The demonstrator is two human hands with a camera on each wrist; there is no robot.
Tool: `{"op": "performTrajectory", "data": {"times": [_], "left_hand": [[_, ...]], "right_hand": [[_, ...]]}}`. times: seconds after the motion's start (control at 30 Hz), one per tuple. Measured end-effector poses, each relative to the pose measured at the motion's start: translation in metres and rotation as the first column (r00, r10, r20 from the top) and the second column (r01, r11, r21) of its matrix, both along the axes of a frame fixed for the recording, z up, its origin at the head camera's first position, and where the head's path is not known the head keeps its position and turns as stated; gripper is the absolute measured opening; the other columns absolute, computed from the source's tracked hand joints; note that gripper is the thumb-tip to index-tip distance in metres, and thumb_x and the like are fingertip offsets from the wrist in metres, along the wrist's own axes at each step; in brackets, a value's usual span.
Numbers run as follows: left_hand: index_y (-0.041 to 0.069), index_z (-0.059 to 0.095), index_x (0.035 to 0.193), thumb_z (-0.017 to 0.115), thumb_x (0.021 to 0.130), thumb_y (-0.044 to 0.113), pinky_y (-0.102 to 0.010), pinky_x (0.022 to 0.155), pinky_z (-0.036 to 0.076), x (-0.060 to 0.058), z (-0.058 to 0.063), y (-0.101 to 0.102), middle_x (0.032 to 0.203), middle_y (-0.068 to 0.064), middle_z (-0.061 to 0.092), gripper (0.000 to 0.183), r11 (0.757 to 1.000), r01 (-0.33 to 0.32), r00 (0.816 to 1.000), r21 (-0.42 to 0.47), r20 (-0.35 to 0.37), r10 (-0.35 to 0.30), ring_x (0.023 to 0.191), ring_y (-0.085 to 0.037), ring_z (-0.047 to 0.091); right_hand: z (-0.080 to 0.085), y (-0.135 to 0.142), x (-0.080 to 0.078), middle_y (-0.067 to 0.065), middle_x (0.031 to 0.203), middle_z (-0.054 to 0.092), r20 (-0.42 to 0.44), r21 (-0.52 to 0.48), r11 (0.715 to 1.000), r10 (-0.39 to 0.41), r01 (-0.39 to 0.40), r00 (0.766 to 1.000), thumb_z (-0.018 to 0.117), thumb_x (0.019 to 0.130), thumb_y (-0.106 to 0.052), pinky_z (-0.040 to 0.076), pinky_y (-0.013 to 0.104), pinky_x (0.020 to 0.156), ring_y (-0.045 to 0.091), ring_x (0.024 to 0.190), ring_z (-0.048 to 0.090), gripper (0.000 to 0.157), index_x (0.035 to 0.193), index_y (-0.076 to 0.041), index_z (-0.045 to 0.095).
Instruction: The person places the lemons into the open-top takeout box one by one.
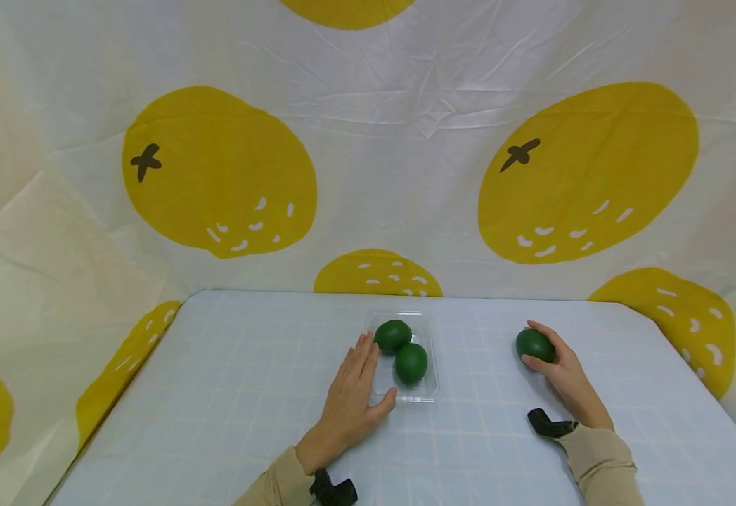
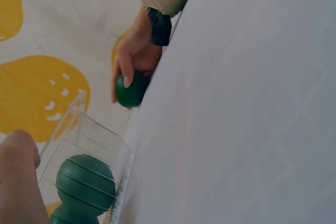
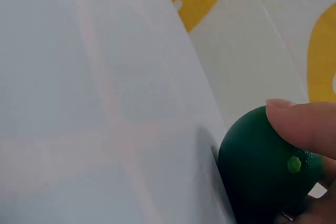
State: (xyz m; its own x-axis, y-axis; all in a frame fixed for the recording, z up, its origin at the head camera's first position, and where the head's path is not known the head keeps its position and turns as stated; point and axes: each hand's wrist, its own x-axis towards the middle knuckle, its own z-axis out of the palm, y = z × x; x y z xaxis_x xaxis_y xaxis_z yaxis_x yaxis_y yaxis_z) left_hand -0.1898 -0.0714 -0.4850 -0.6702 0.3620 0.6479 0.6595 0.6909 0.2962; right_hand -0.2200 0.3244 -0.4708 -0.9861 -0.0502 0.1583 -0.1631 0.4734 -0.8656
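A clear plastic box [image 1: 427, 392] stands on the table with two smooth, dark green, lime-like fruits inside, one lime [image 1: 392, 336] behind the other lime [image 1: 411, 364]. Along the box's left side lies my left hand [image 1: 349, 411], its fingers straight and its thumb apart near the front corner. To the right of the box, my right hand [image 1: 564, 369] grips a third lime [image 1: 534, 345] between thumb and fingers. In the right wrist view this lime [image 3: 257, 156] shows a pale green stem spot, and it sits close over the tabletop.
A pale checked cloth covers the table [image 1: 216, 393]. Behind it hangs a white curtain [image 1: 399, 176] printed with large yellow fruit, which also runs down the left and right sides. Each wrist carries a black strap mount [image 1: 547, 424].
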Motion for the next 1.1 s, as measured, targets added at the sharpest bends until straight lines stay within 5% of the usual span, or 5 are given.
{"op": "performTrajectory", "data": {"times": [0.17,0.27,0.63,1.1], "left_hand": [[-0.009,0.04,0.137,0.055,0.087,0.039,-0.051,0.107,0.029,0.0,0.0,0.0,0.149,-0.021,0.03,0.071,1.0,-0.003,1.0,-0.001,0.009,0.003,0.138,-0.033,0.028],[-0.009,0.04,0.137,0.055,0.086,0.039,-0.051,0.108,0.029,0.0,0.0,0.0,0.149,-0.02,0.03,0.071,1.0,-0.002,1.0,0.0,0.009,0.002,0.138,-0.033,0.028],[-0.008,0.04,0.137,0.054,0.087,0.04,-0.051,0.108,0.029,-0.001,0.0,0.0,0.151,-0.016,0.026,0.071,1.0,-0.006,1.0,-0.003,0.003,0.006,0.137,-0.033,0.028],[-0.009,0.039,0.137,0.055,0.086,0.04,-0.051,0.108,0.029,0.001,0.003,0.0,0.15,-0.018,0.028,0.073,1.0,-0.005,1.0,-0.002,0.006,0.005,0.138,-0.033,0.028]], "right_hand": [[-0.003,-0.003,-0.003,0.017,0.145,0.032,0.002,0.065,0.997,-0.031,0.031,1.0,0.069,0.085,-0.032,0.036,0.015,0.086,0.033,0.122,0.038,0.072,0.146,-0.02,0.032],[-0.006,-0.007,-0.006,0.016,0.142,0.037,-0.005,0.074,0.996,-0.04,0.04,0.999,0.072,0.082,-0.035,0.036,0.005,0.08,0.03,0.119,0.043,0.074,0.145,-0.021,0.035],[-0.012,-0.036,-0.014,0.008,0.134,0.047,-0.056,0.062,0.997,-0.045,0.048,0.997,0.075,0.078,-0.036,0.042,0.01,0.081,0.016,0.11,0.051,0.071,0.14,-0.022,0.043],[0.019,-0.083,-0.018,0.008,0.134,0.048,-0.173,-0.086,0.993,0.068,-0.084,0.983,0.078,0.076,-0.018,0.042,0.01,0.088,0.006,0.108,0.052,0.068,0.136,-0.013,0.048]]}}
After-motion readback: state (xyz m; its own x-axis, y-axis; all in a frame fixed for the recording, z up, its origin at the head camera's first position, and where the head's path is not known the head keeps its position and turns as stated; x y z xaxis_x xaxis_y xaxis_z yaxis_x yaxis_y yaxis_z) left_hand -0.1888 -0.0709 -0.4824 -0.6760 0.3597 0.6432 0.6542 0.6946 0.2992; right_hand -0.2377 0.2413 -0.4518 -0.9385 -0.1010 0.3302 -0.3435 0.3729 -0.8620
